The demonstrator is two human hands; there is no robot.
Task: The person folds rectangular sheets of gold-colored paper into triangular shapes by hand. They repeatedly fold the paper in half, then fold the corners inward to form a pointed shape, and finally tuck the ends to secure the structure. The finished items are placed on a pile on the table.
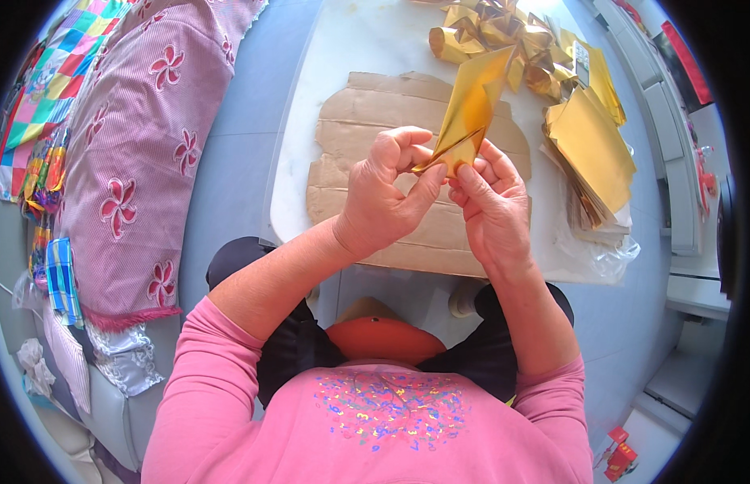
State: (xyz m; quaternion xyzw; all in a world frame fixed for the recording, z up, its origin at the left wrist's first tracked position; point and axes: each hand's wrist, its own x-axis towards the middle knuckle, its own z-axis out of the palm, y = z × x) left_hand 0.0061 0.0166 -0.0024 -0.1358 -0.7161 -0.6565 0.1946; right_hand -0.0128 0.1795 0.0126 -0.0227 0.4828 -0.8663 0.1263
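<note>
A partly folded sheet of gold foil paper (471, 97) is held up between my two hands, its long end slanting away toward the far right. My left hand (390, 187) pinches the folded lower left corner with thumb and finger. On the other side, my right hand (493, 196) grips the lower right edge, thumb in front and fingers behind. Below the paper lies a flattened piece of brown cardboard (375, 133) on a white marble-look table (311, 66). The fingertips behind the foil are hidden.
Folded gold paper pieces (502, 30) are heaped at the table's far side. A stack of gold sheets (592, 151) lies at the right, over clear plastic (617, 257). A sofa with a pink flowered cover (139, 139) stands left. An orange round object (384, 339) sits between my knees.
</note>
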